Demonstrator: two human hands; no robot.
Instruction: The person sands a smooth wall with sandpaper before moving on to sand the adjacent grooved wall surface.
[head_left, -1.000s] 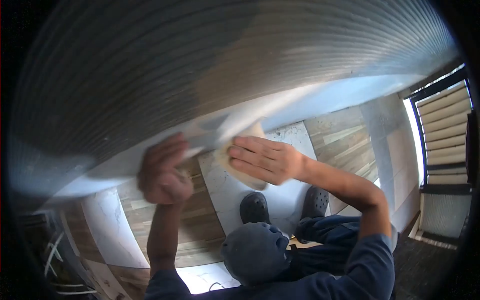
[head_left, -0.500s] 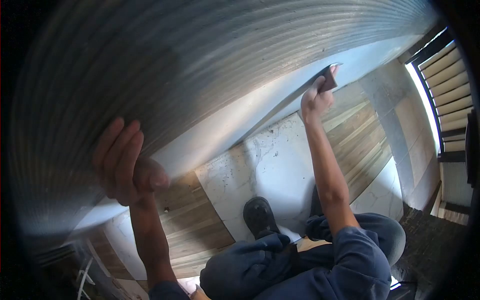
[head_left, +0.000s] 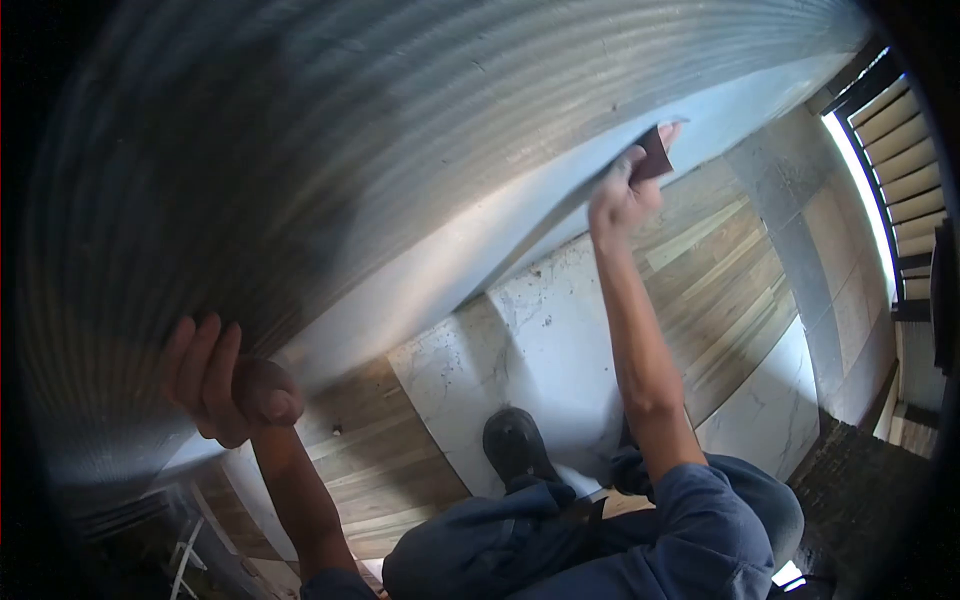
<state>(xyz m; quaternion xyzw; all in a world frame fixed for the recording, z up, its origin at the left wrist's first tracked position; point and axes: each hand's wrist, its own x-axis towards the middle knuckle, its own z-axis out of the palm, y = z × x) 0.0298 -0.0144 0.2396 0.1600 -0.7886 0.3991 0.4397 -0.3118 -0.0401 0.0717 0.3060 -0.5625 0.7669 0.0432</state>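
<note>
A large ribbed grey surface (head_left: 430, 140) fills the upper left, with a smooth pale band (head_left: 440, 250) along its lower edge. My right hand (head_left: 625, 200) grips a dark brown sheet (head_left: 653, 157), which looks thin and slightly bent, against the pale band. Some of the right fingertips are hidden behind the sheet. Lower left, my left hand (head_left: 230, 385) is raised beside the ribbed surface, its fingers bent and a little apart, the thumb toward the camera. Nothing shows in it. Whether its fingertips touch the ribs is unclear.
Below lie white marbled tiles (head_left: 550, 330) and wood-pattern tiles (head_left: 370, 440). A dark shoe (head_left: 515, 445) stands on the white tile, near my bent knees. A slatted shutter (head_left: 905, 170) is at the far right. Thin pale bars (head_left: 187, 555) show at the lower left.
My left hand has moved down and slightly left in view. The right hand has shifted slightly left, still holding the brown sheet. The view of the surface and floor has shifted a little.
</note>
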